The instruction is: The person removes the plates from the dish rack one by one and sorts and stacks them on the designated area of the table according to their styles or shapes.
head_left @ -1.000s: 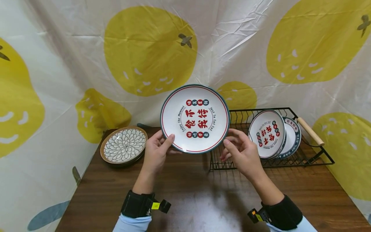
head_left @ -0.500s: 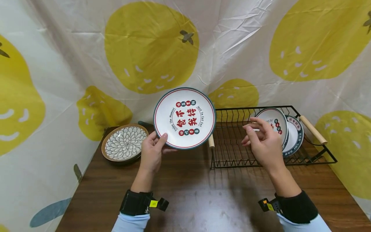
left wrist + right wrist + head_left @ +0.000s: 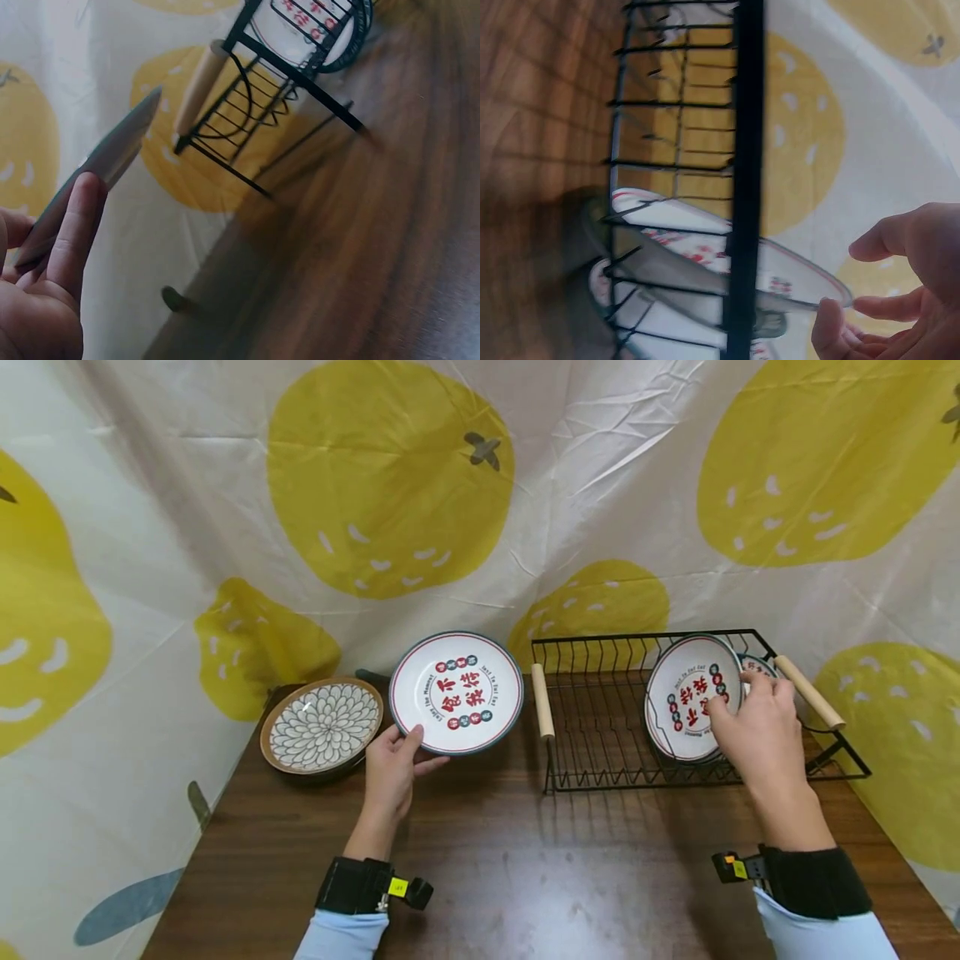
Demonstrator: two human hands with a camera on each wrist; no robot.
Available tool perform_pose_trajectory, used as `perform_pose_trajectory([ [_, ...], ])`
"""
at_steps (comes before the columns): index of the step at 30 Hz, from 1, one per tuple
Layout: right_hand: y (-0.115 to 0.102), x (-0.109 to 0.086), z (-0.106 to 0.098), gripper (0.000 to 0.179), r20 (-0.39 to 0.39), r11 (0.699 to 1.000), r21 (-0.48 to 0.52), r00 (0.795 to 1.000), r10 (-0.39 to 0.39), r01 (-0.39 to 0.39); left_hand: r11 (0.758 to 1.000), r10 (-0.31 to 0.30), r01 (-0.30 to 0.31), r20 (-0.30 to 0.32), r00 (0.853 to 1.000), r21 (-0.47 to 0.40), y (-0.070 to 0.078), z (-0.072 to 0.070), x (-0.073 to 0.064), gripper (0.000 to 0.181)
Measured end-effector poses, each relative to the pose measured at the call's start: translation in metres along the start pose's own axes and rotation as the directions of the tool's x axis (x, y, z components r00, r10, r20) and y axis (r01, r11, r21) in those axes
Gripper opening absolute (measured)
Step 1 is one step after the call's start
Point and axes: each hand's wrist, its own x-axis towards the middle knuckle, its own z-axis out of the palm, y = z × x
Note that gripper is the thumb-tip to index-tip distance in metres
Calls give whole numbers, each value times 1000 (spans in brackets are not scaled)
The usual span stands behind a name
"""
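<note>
My left hand (image 3: pixel 390 777) pinches the lower left rim of a white plate (image 3: pixel 459 693) with a teal edge and red lettering. That plate is held face up, tilted toward the head camera; the left wrist view shows it edge-on. My right hand (image 3: pixel 768 752) is at the right rim of a similar plate (image 3: pixel 684 697) standing in the black wire dish rack (image 3: pixel 600 788). In the right wrist view, fingertips are right at this plate's rim (image 3: pixel 844 296), while the thumb (image 3: pixel 866 247) is apart from it. Another teal-rimmed plate (image 3: pixel 756 665) stands behind, mostly hidden by my hand.
A brown-rimmed plate with a petal pattern (image 3: pixel 326 731) lies at the left on something dark, on the wooden table (image 3: pixel 525 877). Wooden handles (image 3: pixel 542 702) top both rack ends. A fruit-printed cloth (image 3: pixel 420 460) hangs behind the table.
My right hand has left the held plate and moved right to the plates in the rack. My left hand has lowered its plate slightly leftward and tilted it flatter.
</note>
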Motion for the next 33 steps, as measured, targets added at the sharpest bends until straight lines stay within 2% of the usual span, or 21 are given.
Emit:
perform_pose_trajectory([
  [4,9,4,4,72,-5,999,-28,1000,26,-26,999,-47,47,-26,999,-6,-13,-3,5,36],
  [7,14,7,6,70,25,998,-52,999,36,-35,998,-63,63,-31,998,-10,-22,-4,7,35],
  [11,20,9,10,59,105,995,-97,994,24,-14,996,-90,90,-31,995,-2,-32,-5,9,35],
  [14,24,9,13,50,133,995,-97,991,11,2,994,-109,110,-38,993,10,-39,-6,10,36],
  [20,25,9,16,45,152,996,-83,988,4,9,991,-135,136,-61,989,14,-47,-8,12,35],
  [25,22,8,16,40,156,997,-74,988,-16,28,982,-183,185,-65,981,27,-51,-10,13,36],
  [33,18,5,15,43,162,996,-79,986,-28,42,973,-227,229,-78,971,25,-58,-15,13,36],
])
